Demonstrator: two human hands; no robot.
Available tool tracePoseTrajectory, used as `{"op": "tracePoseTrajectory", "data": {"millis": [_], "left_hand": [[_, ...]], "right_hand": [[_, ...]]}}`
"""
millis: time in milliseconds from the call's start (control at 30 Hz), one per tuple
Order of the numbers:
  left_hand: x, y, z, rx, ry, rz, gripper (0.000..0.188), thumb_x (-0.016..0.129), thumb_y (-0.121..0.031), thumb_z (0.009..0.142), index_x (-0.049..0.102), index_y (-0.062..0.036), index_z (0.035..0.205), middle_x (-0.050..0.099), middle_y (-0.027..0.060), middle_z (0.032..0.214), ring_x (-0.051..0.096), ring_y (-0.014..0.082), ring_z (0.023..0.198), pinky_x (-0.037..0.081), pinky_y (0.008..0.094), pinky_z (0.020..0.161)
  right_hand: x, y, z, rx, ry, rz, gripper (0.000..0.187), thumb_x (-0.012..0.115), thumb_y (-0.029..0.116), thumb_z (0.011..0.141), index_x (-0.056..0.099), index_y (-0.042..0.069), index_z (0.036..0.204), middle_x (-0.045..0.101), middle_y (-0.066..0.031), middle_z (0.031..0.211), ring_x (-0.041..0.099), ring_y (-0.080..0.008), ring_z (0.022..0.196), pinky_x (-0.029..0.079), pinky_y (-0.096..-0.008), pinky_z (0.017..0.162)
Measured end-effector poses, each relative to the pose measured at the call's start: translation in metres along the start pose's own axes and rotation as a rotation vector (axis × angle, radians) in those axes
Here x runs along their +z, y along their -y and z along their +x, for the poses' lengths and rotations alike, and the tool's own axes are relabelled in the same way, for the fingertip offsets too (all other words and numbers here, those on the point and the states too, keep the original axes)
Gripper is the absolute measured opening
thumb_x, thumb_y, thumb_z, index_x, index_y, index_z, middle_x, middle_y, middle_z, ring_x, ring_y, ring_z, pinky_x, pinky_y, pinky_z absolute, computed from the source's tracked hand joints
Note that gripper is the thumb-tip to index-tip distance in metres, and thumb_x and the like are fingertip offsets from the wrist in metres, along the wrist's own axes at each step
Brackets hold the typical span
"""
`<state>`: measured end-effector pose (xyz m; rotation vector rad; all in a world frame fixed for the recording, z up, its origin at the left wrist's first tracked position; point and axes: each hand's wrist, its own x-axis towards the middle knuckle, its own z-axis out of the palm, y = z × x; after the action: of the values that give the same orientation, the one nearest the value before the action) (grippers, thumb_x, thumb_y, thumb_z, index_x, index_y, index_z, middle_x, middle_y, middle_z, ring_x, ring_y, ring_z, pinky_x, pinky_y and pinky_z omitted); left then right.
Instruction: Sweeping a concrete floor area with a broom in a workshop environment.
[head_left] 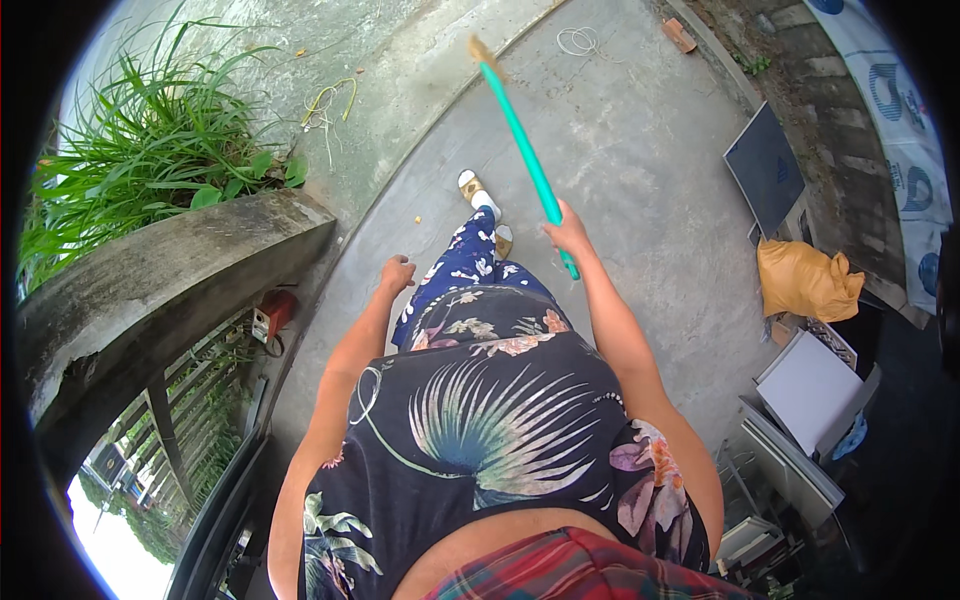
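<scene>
My right hand (568,230) is closed around the lower part of a green handle of a broom (522,140). The broom slants up and away to the left, and its tan bristle end is small and blurred at the top. To the left of my legs, my left hand (398,272) hangs with fingers loosely bent and apart, holding nothing. Below both hands lies the grey concrete floor (650,200). My feet, in tan sandals and white socks, are one ahead of the other.
A mossy concrete wall (180,245) with tall grass (140,140) curves along the left. At right stand a dark panel (765,165), an orange sack (805,280) and stacked white boards (810,390). Ahead lie a yellow cord (345,100), a coiled wire (577,40) and a brick (678,36).
</scene>
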<state>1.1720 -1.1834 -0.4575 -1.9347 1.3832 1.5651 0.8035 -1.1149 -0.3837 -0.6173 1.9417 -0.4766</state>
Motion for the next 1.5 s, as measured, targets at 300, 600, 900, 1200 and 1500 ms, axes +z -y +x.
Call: {"op": "tracePoseTrajectory", "data": {"millis": [300,600,900,1200,1500], "left_hand": [[-0.014,-0.056,0.034,0.127,0.029,0.041,0.040,0.053,-0.014,0.070,0.051,0.0067,0.104,0.061,0.0214,0.075,0.063,0.0234,0.057,0.049,0.0314,0.063],[-0.043,-0.112,0.060,0.141,0.040,0.056,0.041,0.052,-0.016,0.071,0.051,0.0058,0.105,0.061,0.0211,0.073,0.063,0.0231,0.058,0.048,0.0315,0.066],[-0.060,-0.139,0.084,0.130,0.016,0.060,0.041,0.052,-0.018,0.070,0.051,0.0057,0.103,0.061,0.0207,0.071,0.063,0.0239,0.059,0.048,0.0316,0.065],[-0.072,-0.163,0.095,0.173,0.041,0.044,0.040,0.052,-0.016,0.070,0.051,0.0066,0.104,0.060,0.0231,0.074,0.063,0.0238,0.058,0.049,0.0319,0.064],[-0.080,-0.141,0.090,0.089,0.029,0.120,0.041,0.053,-0.016,0.070,0.051,0.0060,0.104,0.061,0.0218,0.075,0.063,0.0230,0.058,0.049,0.0314,0.064]], "right_hand": [[-0.104,-0.042,0.057,0.422,-0.313,0.357,0.014,0.052,0.006,0.075,0.041,0.005,0.082,0.046,-0.0051,0.054,0.047,-0.0142,0.040,0.039,-0.0276,0.033],[0.015,0.035,0.155,0.313,-0.026,0.041,0.008,0.055,0.004,0.066,0.049,-0.001,0.065,0.052,-0.0089,0.053,0.053,-0.0180,0.044,0.045,-0.0312,0.040],[0.012,0.142,0.110,0.119,0.409,0.228,0.046,0.060,0.007,0.073,0.042,0.006,0.115,0.051,-0.0009,0.060,0.045,-0.0086,0.044,0.038,-0.0240,0.036],[-0.078,0.029,0.085,0.240,-0.329,0.188,0.026,0.056,0.004,0.071,0.043,0.004,0.094,0.047,-0.0049,0.055,0.046,-0.0130,0.038,0.038,-0.0288,0.032],[-0.167,0.015,0.164,0.611,-0.252,1.152,0.014,0.050,0.005,0.076,0.038,0.008,0.070,0.044,-0.0015,0.051,0.043,-0.0108,0.039,0.038,-0.0241,0.034]]}}
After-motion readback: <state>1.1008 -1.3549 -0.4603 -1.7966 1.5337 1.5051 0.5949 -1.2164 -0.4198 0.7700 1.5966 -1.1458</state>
